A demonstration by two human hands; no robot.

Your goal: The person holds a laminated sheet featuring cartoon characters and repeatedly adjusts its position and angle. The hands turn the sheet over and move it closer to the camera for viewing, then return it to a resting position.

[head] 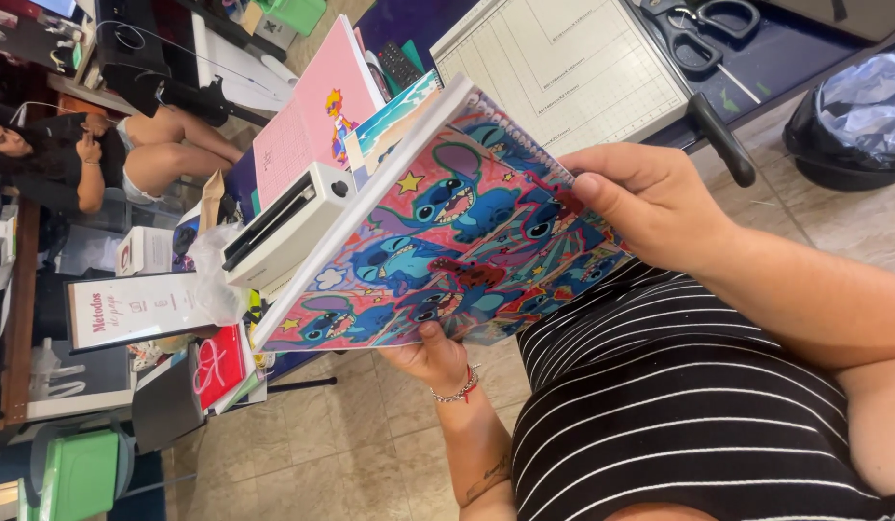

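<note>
Two hands are holding one thing here — a notebook (457, 227) with a glossy cover full of blue cartoon creatures, stars and clouds. I am gripping its lower edge with my left hand (430, 357), thumb pressed on the cover and the other fingers hidden underneath, while my right hand (640, 203) is pinching the opposite edge, thumb on top and fingers curled behind. Both hands are closed on the notebook; neither is free. It is hanging in the air between them, tilted, its white spine edge facing away from me.

To handle it well, I am judging that the grip should stay at the edges — thumbs flat, not digging in — so the shiny cover is not creased or smudged, and that both hands should be turning it together so it is not twisting.

Beyond my left hand a white boxy machine (288, 227) is sitting on the table (390, 19), with a pink notebook (308, 121) just behind it. Past my right hand a paper trimmer (563, 68) with a gridded board is lying, black scissors (698, 29) beside it, and a bin with a black liner (853, 121) is standing off to that side on the tiled floor (351, 444).
</note>
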